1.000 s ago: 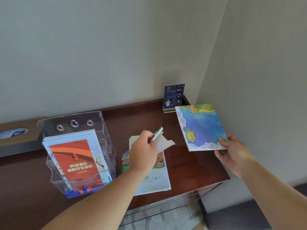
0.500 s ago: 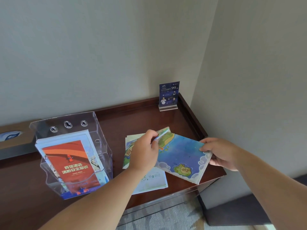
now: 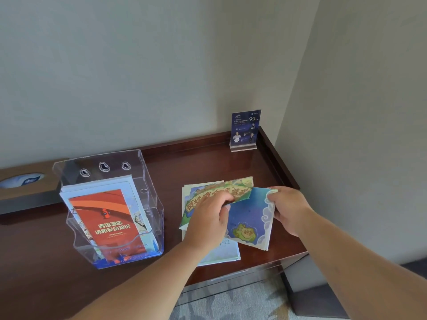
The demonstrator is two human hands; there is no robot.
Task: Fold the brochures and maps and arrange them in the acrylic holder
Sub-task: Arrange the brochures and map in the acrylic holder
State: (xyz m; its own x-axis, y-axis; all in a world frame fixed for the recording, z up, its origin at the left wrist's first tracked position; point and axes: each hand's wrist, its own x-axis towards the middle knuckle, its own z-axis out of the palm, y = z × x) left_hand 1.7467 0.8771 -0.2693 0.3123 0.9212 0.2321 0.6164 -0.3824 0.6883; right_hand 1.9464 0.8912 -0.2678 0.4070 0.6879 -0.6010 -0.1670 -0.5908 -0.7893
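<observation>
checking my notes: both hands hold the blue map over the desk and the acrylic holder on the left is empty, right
Not empty: the head view shows the acrylic holder with an orange brochure in its front pocket and more sheets behind. The rest stands: left hand and right hand both hold the blue map over the desk.

The blue map (image 3: pixel 250 218), a second ago held aloft at centre right by the right hand (image 3: pixel 288 209) alone, has come down low over the pale leaflets (image 3: pixel 221 251) at lower centre of the frame. The right hand has shifted from the sheet's lower corner to its upper right edge, fingers curled over it. The left hand (image 3: pixel 208 218), which earlier pinched a thin folded piece apart from the map, now pinches a green-bannered panel (image 3: pixel 233 189) of it. That panel, unseen before, spreads toward upper left across the leaflets.
</observation>
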